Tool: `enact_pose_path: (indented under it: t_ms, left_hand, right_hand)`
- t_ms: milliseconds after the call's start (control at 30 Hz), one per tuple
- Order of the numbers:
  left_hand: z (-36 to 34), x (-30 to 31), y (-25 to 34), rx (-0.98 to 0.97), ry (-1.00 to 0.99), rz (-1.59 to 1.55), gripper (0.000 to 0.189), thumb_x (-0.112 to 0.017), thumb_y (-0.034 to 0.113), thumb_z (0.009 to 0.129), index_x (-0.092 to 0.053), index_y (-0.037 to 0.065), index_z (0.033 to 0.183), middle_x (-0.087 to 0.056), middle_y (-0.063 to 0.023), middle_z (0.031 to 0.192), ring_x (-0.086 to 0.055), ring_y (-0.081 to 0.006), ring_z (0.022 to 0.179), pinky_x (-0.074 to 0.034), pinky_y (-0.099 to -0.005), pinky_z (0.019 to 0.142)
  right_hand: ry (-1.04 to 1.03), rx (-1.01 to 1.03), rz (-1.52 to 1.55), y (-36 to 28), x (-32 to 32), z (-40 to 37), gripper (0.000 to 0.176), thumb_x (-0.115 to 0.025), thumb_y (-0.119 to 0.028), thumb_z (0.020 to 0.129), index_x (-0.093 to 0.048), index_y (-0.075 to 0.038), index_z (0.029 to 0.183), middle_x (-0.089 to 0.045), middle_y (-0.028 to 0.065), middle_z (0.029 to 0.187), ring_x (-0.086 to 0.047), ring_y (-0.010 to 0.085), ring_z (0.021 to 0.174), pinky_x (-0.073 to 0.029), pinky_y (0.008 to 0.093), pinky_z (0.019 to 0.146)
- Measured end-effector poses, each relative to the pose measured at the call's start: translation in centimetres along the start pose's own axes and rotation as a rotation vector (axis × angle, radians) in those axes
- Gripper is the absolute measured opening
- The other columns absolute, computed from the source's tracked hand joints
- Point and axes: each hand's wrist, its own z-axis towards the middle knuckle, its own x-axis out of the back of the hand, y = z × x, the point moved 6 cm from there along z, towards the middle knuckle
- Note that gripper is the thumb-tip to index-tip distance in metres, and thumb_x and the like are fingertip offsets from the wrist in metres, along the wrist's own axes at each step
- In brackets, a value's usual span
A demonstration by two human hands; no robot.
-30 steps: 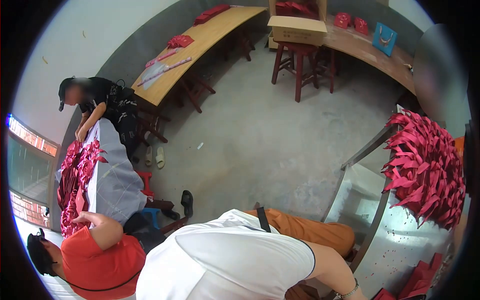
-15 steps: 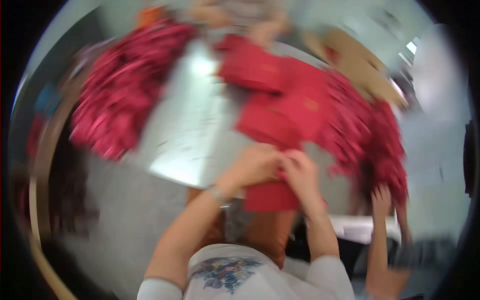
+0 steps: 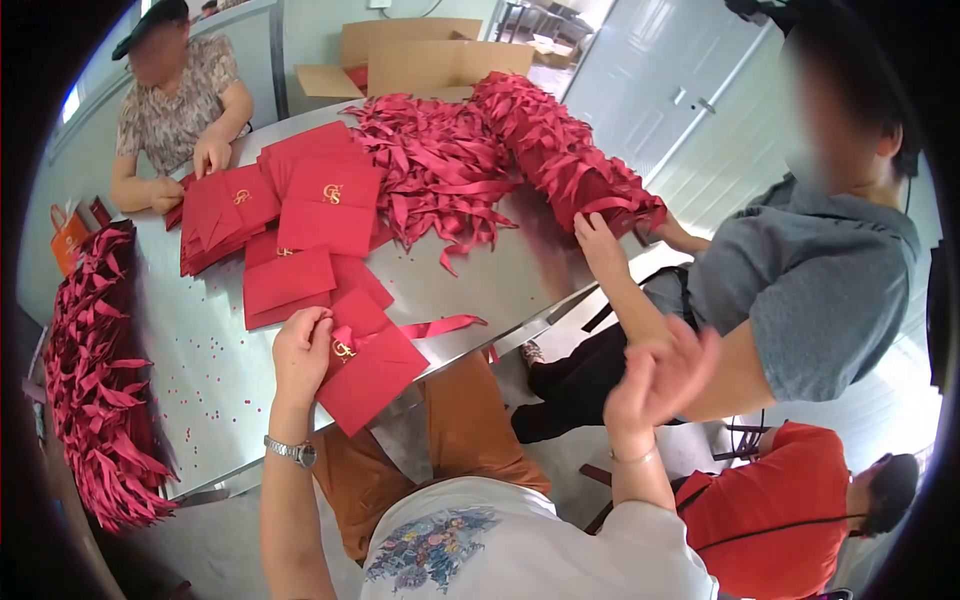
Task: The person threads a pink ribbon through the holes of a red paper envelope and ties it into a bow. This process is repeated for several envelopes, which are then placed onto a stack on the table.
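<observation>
My left hand (image 3: 302,345) is closed at the upper left edge of a flat red paper bag (image 3: 375,370) with a gold emblem. Its fingertips pinch near a pink-red ribbon (image 3: 440,326), whose tail trails right over the table. The bag's lower corner juts past the table's front edge. Raised well off to the right, my right hand (image 3: 665,375) is slightly blurred, fingers apart and nothing in it. Just beyond the held bag, more red bags (image 3: 290,285) overlap in a loose pile, some showing gold emblems.
Loose red ribbons (image 3: 440,160) heap on the metal table (image 3: 210,340). Ribboned bags stand in rows at left (image 3: 95,380) and far right (image 3: 560,140). One co-worker (image 3: 180,90) sits across; another in grey (image 3: 800,270) reaches to the right row. Someone in red (image 3: 770,510) sits behind.
My head view has turned, shifting the whole scene. My hands were together at the bag; now the right is away and raised, while the left stays on the bag.
</observation>
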Motion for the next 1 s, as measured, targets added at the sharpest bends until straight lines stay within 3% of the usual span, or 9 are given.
enact_pose_path:
  t_ms: [67,133,200,233,267,333,800,900,1000]
  left_hand:
    - [0.0,0.1,0.1,-0.026,0.008,-0.009,0.01,-0.062,0.004,0.087,-0.065,0.0,0.096,-0.068,-0.0145,0.091,-0.066,-0.0277,0.083,-0.052,-0.034,0.075]
    - [0.1,0.0,0.0,-0.004,-0.015,-0.01,0.01,-0.061,0.003,0.087,-0.064,-0.001,0.096,-0.068,-0.0142,0.091,-0.067,-0.0263,0.084,-0.052,-0.0327,0.076]
    - [0.1,-0.2,-0.9,0.014,-0.023,-0.039,0.011,-0.061,0.004,0.088,-0.064,-0.002,0.097,-0.068,-0.0141,0.092,-0.067,-0.0245,0.084,-0.051,-0.0313,0.077]
    - [0.1,-0.2,-0.9,0.014,-0.019,-0.041,0.011,-0.06,0.004,0.089,-0.064,-0.002,0.097,-0.068,-0.014,0.092,-0.066,-0.0238,0.084,-0.051,-0.031,0.077]
    - [0.1,-0.2,-0.9,0.018,-0.014,-0.041,0.011,-0.06,0.004,0.089,-0.064,-0.003,0.098,-0.068,-0.014,0.092,-0.066,-0.0231,0.084,-0.051,-0.0308,0.078]
    - [0.1,-0.5,-0.9,0.002,-0.021,-0.02,0.012,-0.059,0.004,0.09,-0.064,-0.003,0.099,-0.068,-0.0141,0.092,-0.066,-0.0225,0.085,-0.051,-0.0305,0.079]
    - [0.0,0.0,-0.2,0.023,-0.032,0.007,0.012,-0.059,0.004,0.09,-0.064,-0.003,0.099,-0.068,-0.0147,0.093,-0.065,-0.0232,0.087,-0.05,-0.0311,0.08]
    - [-0.1,0.1,0.0,0.005,0.003,0.014,0.012,-0.059,0.004,0.09,-0.064,-0.003,0.099,-0.068,-0.0143,0.093,-0.066,-0.0232,0.084,-0.051,-0.0306,0.079]
    - [-0.1,0.3,0.2,0.027,-0.015,-0.012,0.012,-0.059,0.006,0.091,-0.064,-0.002,0.099,-0.068,-0.014,0.092,-0.066,-0.023,0.084,-0.051,-0.0307,0.076]
  right_hand:
    - [0.158,0.409,-0.035,-3.5,3.7,-0.5,0.071,-0.061,-0.015,0.092,-0.021,-0.005,0.15,-0.05,0.0186,0.13,-0.058,0.0188,0.088,-0.049,0.0269,0.074]
    - [-0.068,0.074,1.43,-3.2,7.7,-1.3,0.069,-0.053,-0.024,0.097,-0.015,-0.015,0.154,-0.044,0.0132,0.143,-0.058,0.0219,0.099,-0.05,0.0291,0.077]
    - [-0.131,0.27,0.827,-6.7,9.9,-0.7,0.064,-0.045,-0.026,0.101,-0.011,-0.025,0.155,-0.033,0.0052,0.153,-0.056,0.023,0.11,-0.051,0.0332,0.084]
    - [0.058,0.711,0.064,-9.9,8.9,0.8,0.059,-0.04,-0.021,0.103,-0.013,-0.03,0.154,-0.029,0.0023,0.156,-0.056,0.0244,0.114,-0.052,0.0385,0.088]
    - [0.061,0.704,0.042,-10.5,9.5,0.9,0.059,-0.04,-0.021,0.103,-0.013,-0.03,0.154,-0.029,0.0023,0.156,-0.056,0.0244,0.114,-0.052,0.0385,0.088]
    - [0.19,0.828,-0.001,-11.3,11.2,0.5,0.06,-0.038,-0.013,0.102,-0.012,-0.027,0.154,-0.016,0.006,0.16,-0.05,0.0252,0.099,-0.045,0.0384,0.076]
    - [0.203,0.837,0.047,-9.2,8.7,0.4,0.064,-0.035,-0.008,0.099,-0.013,-0.032,0.154,-0.021,0.0033,0.159,-0.049,0.0214,0.098,-0.039,0.0351,0.068]
    - [0.18,0.795,0.097,-8.8,6.8,0.1,0.069,-0.04,-0.004,0.097,-0.013,-0.032,0.154,-0.019,0.0014,0.159,-0.049,0.0213,0.098,-0.038,0.0352,0.066]
    - [0.08,0.704,0.289,-8.6,2.8,-0.5,0.075,-0.046,0.0,0.094,-0.014,-0.032,0.154,-0.029,0.0021,0.153,-0.05,0.0211,0.094,-0.038,0.0354,0.062]
